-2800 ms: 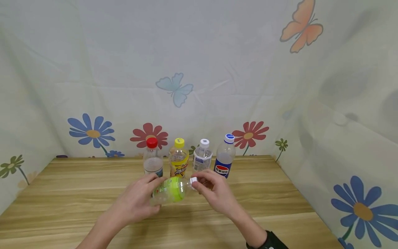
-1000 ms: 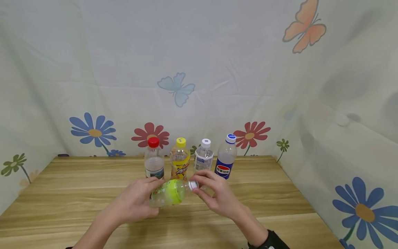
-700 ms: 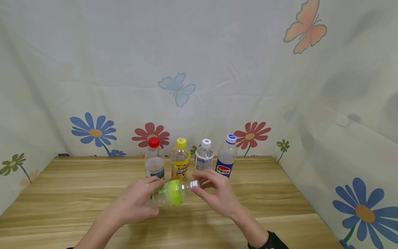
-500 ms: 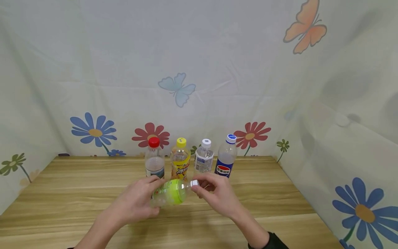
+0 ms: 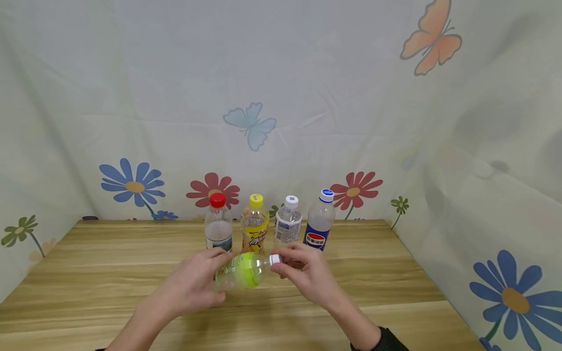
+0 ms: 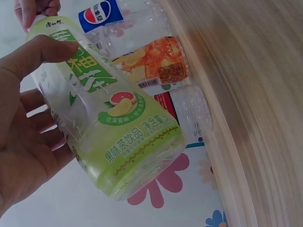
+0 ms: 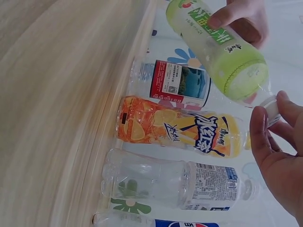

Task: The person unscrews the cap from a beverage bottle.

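A clear plastic bottle (image 5: 241,270) with a light green label lies sideways in the air above the table, its neck toward the right. My left hand (image 5: 193,282) grips it round the body; in the left wrist view the thumb lies across the label (image 6: 128,123). At the neck end, my right hand (image 5: 307,273) pinches the white cap (image 5: 274,259) between thumb and fingers. The right wrist view shows the cap (image 7: 271,109) at the bottle's mouth, with thumb and forefinger on either side of it. The bottle looks empty.
Behind the hands stand a red-capped bottle (image 5: 217,226), a yellow-capped bottle (image 5: 255,226), a white-capped bottle (image 5: 288,224) and a blue-labelled bottle (image 5: 319,222) in a row. They stand upright on the wooden table (image 5: 110,263). A flower-printed cloth (image 5: 175,73) hangs behind and at both sides.
The right fingers have shifted their hold around the white cap, opening a little and closing on it again. The left hand keeps the bottle nearly still, and the standing bottles have not moved.
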Motion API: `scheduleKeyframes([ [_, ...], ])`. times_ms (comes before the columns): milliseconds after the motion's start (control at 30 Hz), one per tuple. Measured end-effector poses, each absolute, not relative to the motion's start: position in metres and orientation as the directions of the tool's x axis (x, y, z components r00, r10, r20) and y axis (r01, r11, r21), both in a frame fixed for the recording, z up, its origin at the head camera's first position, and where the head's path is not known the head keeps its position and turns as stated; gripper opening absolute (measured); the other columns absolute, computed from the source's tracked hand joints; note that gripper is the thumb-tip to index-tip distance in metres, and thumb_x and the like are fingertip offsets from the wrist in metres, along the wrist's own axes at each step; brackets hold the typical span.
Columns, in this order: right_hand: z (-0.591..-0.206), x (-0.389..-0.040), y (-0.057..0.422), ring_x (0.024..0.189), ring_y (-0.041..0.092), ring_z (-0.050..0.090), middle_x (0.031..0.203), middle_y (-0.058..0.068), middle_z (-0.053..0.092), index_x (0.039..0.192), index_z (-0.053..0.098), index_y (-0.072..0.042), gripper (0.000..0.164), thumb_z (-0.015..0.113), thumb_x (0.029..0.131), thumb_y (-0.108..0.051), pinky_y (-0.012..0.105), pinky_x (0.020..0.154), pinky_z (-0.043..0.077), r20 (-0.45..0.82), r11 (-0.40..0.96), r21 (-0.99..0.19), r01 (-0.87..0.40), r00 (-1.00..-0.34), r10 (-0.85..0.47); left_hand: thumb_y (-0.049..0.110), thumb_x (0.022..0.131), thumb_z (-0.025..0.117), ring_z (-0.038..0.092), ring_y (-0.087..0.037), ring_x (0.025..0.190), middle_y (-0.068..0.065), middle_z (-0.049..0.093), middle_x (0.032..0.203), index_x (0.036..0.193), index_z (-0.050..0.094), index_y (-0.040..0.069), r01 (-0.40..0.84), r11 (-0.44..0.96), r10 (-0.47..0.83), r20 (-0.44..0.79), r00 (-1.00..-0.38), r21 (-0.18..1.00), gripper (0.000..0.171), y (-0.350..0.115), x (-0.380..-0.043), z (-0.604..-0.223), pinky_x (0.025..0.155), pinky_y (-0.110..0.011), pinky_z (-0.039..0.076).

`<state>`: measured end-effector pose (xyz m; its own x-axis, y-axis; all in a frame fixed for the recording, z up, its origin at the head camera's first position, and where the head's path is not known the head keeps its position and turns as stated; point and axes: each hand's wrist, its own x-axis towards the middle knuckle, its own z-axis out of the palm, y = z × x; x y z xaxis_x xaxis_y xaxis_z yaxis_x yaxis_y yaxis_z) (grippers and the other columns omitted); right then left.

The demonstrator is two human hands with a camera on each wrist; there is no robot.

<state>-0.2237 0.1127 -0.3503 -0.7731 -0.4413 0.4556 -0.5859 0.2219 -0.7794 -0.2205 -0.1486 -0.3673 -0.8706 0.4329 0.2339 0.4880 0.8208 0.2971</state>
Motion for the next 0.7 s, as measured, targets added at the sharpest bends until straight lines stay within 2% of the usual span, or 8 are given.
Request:
scheduleKeyframes([
  [267,-0.3508,-0.2247,0.115,0.074,0.015,0.063,0.099,0.008,0.065,0.105,0.071,0.005,0.02,0.072,0.086,0.004,0.03,0.064,0.055,0.534,0.22,-0.701,-0.678,-0.705,-0.467,0.025,0.065,0.087,0.057,-0.009,0.098,0.009,0.061,0.115,0.128,0.064,0.017,0.499,0.809,0.442,0.238,-0.865,0.31,0.068,-0.1515,-0.2213,-0.3677,0.087,-0.032,0.051],
  [500,-0.3547,-0.2273,0.1165,0.075,0.013,0.059,0.098,0.009,0.064,0.103,0.071,0.007,0.022,0.073,0.082,0.01,0.026,0.062,0.053,0.642,0.167,-0.591,-0.789,-0.586,-0.495,0.025,0.064,0.087,0.059,-0.011,0.102,0.006,0.062,0.12,0.128,0.064,0.015,0.518,0.791,0.461,0.24,-0.854,0.324,0.068,-0.1536,-0.2219,-0.368,0.088,-0.033,0.05],
  [633,-0.357,-0.2301,0.1168,0.078,0.014,0.059,0.1,0.009,0.064,0.101,0.071,0.006,0.022,0.074,0.08,0.011,0.024,0.063,0.053,0.689,0.146,-0.512,-0.846,-0.506,-0.519,0.026,0.064,0.086,0.058,-0.009,0.1,0.006,0.063,0.118,0.127,0.065,0.015,0.517,0.792,0.462,0.233,-0.856,0.325,0.068,-0.1551,-0.2211,-0.3669,0.087,-0.031,0.05],
  [700,-0.358,-0.2317,0.1175,0.079,0.016,0.059,0.101,0.009,0.064,0.101,0.071,0.006,0.022,0.075,0.079,0.011,0.023,0.065,0.053,0.694,0.136,-0.497,-0.857,-0.487,-0.531,0.027,0.064,0.086,0.058,-0.009,0.099,0.006,0.063,0.117,0.127,0.065,0.014,0.521,0.791,0.467,0.234,-0.853,0.322,0.068,-0.1556,-0.2209,-0.3667,0.086,-0.03,0.05],
])
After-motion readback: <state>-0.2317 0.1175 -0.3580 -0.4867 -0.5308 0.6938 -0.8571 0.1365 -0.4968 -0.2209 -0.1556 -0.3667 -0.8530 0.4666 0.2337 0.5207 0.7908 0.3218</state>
